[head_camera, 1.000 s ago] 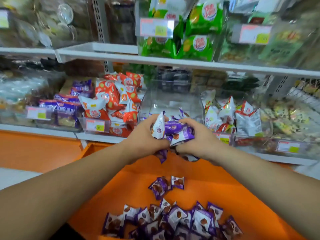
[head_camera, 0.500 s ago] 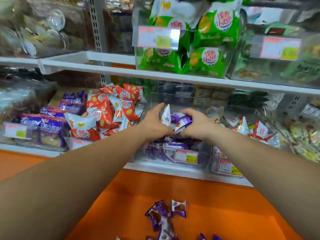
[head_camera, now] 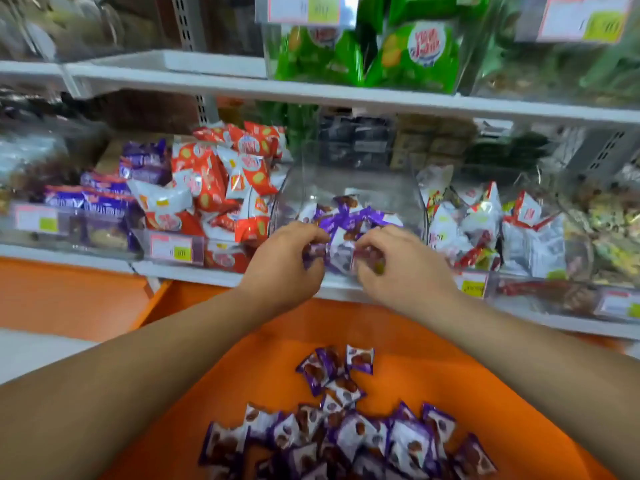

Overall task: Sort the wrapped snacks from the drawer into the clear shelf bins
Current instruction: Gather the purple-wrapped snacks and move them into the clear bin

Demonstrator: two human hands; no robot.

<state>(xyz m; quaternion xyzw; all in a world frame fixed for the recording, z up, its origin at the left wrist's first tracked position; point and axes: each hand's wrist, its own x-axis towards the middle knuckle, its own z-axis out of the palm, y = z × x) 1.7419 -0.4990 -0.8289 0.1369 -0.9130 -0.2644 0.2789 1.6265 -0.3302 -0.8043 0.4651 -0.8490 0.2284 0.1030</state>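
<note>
A clear shelf bin [head_camera: 301,188] on the lower shelf holds a heap of purple-and-white wrapped snacks [head_camera: 349,214]. My left hand [head_camera: 284,261] and my right hand [head_camera: 401,268] meet at the bin's front, fingers curled round a few of these purple snacks [head_camera: 337,256] between them. The image is blurred there, so the grip is hard to judge. Below, the orange drawer [head_camera: 263,372] holds several more of the same purple snacks [head_camera: 349,434], piled near its front, with three lying apart further back.
Left of the bin stand bins of red-and-white packs [head_camera: 221,181] and purple bars [head_camera: 100,202]; to the right is a bin of white-and-red packs [head_camera: 485,220]. Green packs [head_camera: 398,53] fill a bin on the white shelf [head_camera: 346,95] above. Price tags line the shelf fronts.
Both hands carried the handful of purple snacks up from the drawer and lowered it into the clear bin. A heap of purple snacks now lies in the bin behind my fingers.
</note>
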